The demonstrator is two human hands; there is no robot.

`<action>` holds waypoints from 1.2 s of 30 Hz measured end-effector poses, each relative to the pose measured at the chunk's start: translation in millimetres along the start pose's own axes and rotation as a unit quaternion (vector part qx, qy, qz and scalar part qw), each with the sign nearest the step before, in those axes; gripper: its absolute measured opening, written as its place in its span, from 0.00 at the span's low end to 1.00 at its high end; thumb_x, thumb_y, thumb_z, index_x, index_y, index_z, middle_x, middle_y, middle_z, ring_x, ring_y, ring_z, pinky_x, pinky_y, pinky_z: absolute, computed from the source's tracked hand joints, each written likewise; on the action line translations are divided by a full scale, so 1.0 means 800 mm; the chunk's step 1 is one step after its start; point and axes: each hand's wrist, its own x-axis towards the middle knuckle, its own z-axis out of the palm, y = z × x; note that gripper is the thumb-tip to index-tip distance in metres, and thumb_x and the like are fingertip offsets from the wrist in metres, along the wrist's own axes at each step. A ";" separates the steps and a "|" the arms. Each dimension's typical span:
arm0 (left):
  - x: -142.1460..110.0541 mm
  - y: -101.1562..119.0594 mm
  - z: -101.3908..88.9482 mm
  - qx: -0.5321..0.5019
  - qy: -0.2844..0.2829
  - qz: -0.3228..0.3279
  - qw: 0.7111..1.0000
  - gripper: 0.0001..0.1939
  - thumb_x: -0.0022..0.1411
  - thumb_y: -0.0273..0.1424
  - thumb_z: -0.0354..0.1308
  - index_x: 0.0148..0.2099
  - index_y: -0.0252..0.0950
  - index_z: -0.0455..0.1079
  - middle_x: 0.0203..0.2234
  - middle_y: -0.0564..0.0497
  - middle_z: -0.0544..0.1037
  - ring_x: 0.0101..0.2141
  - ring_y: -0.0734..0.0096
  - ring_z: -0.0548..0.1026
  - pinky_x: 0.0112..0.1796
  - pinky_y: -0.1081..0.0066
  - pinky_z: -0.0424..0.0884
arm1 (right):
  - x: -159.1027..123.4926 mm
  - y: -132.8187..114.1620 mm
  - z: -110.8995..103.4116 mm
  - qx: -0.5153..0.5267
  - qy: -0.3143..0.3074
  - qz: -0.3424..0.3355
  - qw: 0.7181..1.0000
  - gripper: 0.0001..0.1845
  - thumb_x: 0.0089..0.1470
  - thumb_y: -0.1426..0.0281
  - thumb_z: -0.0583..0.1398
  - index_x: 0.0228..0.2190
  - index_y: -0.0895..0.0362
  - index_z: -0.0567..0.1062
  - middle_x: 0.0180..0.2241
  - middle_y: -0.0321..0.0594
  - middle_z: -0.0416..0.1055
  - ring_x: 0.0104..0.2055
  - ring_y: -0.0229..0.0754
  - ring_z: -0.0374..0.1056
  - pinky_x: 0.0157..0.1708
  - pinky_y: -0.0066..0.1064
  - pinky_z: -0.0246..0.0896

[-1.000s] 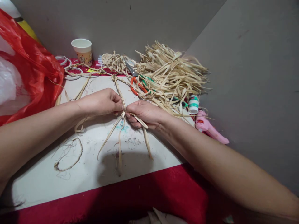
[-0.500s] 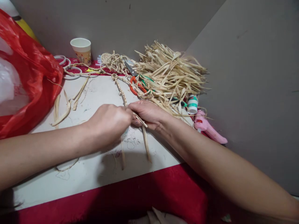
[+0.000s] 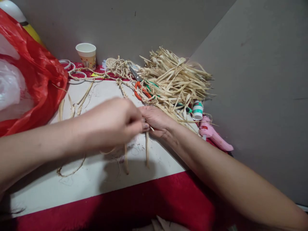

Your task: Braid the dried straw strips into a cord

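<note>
The left hand, curled, hold unclear, is rising, hiding more straw braid; the right hand is still gripping strands.

hands close together over white board, left blurred, right holding straw strips; straw pile beyond.

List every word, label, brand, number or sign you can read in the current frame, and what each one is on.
No text can be read with certainty.
Paper cup: printed design, too small to read.
Pink glue gun: small red patch, no legible lettering.
White plastic inside the red bag: faint reddish marks, too blurred to read.
</note>
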 end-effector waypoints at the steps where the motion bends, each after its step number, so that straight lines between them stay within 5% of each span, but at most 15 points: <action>1: 0.008 -0.006 -0.006 -0.054 0.068 -0.021 0.996 0.09 0.53 0.26 0.52 0.22 0.32 0.66 0.14 0.56 0.60 0.21 0.79 0.66 0.24 0.78 0.55 | 0.000 0.000 -0.001 0.003 -0.007 -0.001 1.000 0.08 0.48 0.75 0.57 0.20 0.60 0.64 0.11 0.25 0.48 0.10 0.24 0.43 0.11 0.18 0.33; 3: 0.024 -0.023 -0.009 -0.193 0.155 -0.086 0.965 0.03 0.52 0.25 0.53 0.27 0.32 0.66 0.17 0.56 0.64 0.22 0.81 0.66 0.26 0.78 0.59 | -0.001 -0.001 -0.002 0.002 -0.012 0.001 1.000 0.08 0.49 0.75 0.56 0.21 0.61 0.65 0.11 0.25 0.48 0.10 0.24 0.43 0.11 0.18 0.32; 4: 0.032 -0.031 -0.005 -0.282 0.146 -0.121 0.940 0.03 0.53 0.24 0.53 0.27 0.33 0.65 0.18 0.55 0.65 0.22 0.80 0.66 0.26 0.77 0.62 | -0.001 -0.002 -0.002 0.002 -0.016 0.002 1.000 0.08 0.50 0.74 0.55 0.21 0.61 0.65 0.11 0.25 0.48 0.11 0.24 0.43 0.11 0.18 0.32; 7: 0.046 -0.046 0.016 -0.492 0.014 -0.214 0.844 0.03 0.52 0.25 0.54 0.27 0.31 0.65 0.22 0.51 0.70 0.24 0.79 0.69 0.29 0.75 0.68 | -0.002 -0.001 -0.003 0.003 -0.032 -0.005 0.999 0.09 0.52 0.73 0.56 0.22 0.62 0.66 0.12 0.25 0.49 0.11 0.24 0.43 0.11 0.18 0.33; 10: 0.046 -0.048 0.032 -0.547 -0.037 -0.242 0.800 0.02 0.50 0.24 0.54 0.26 0.30 0.67 0.23 0.50 0.72 0.23 0.80 0.69 0.28 0.77 0.69 | -0.002 0.000 -0.004 -0.005 -0.041 -0.010 0.999 0.10 0.52 0.71 0.57 0.21 0.62 0.66 0.11 0.25 0.49 0.11 0.24 0.43 0.11 0.17 0.34; 15: 0.043 -0.049 0.030 -0.561 -0.085 -0.224 0.792 0.05 0.51 0.22 0.53 0.24 0.30 0.66 0.16 0.53 0.66 0.17 0.82 0.63 0.19 0.79 0.64 | -0.003 -0.001 -0.003 -0.023 -0.063 0.002 0.998 0.11 0.52 0.69 0.58 0.22 0.61 0.65 0.11 0.24 0.49 0.10 0.25 0.43 0.10 0.17 0.34; 19: 0.044 -0.055 0.025 -0.491 -0.100 -0.224 0.836 0.07 0.51 0.26 0.54 0.22 0.31 0.65 0.11 0.59 0.55 0.12 0.86 0.48 0.12 0.81 0.44 | -0.003 -0.004 -0.004 -0.041 -0.077 0.012 0.996 0.10 0.53 0.70 0.57 0.22 0.60 0.65 0.12 0.24 0.47 0.11 0.25 0.42 0.10 0.17 0.34; 24: 0.044 -0.058 0.017 -0.424 -0.099 -0.207 0.876 0.06 0.50 0.27 0.56 0.23 0.30 0.67 0.13 0.57 0.58 0.12 0.87 0.50 0.12 0.82 0.43 | -0.001 -0.007 -0.009 -0.073 -0.099 0.011 0.992 0.11 0.54 0.70 0.55 0.22 0.61 0.65 0.13 0.25 0.48 0.11 0.24 0.43 0.10 0.17 0.35; 32: 0.049 -0.067 0.008 -0.529 -0.225 -0.227 0.786 0.09 0.54 0.28 0.55 0.23 0.32 0.62 0.14 0.61 0.50 0.13 0.88 0.43 0.12 0.83 0.40 | -0.004 -0.015 -0.014 -0.114 -0.108 -0.008 0.988 0.12 0.57 0.68 0.54 0.25 0.61 0.66 0.14 0.26 0.50 0.12 0.25 0.45 0.12 0.18 0.38; 36: 0.051 -0.072 0.011 -0.532 -0.213 -0.210 0.792 0.06 0.55 0.27 0.56 0.27 0.30 0.67 0.15 0.60 0.53 0.13 0.89 0.45 0.12 0.84 0.42 | -0.004 -0.015 -0.017 -0.140 -0.112 -0.015 0.984 0.11 0.58 0.69 0.53 0.26 0.61 0.66 0.15 0.26 0.50 0.13 0.26 0.46 0.13 0.18 0.40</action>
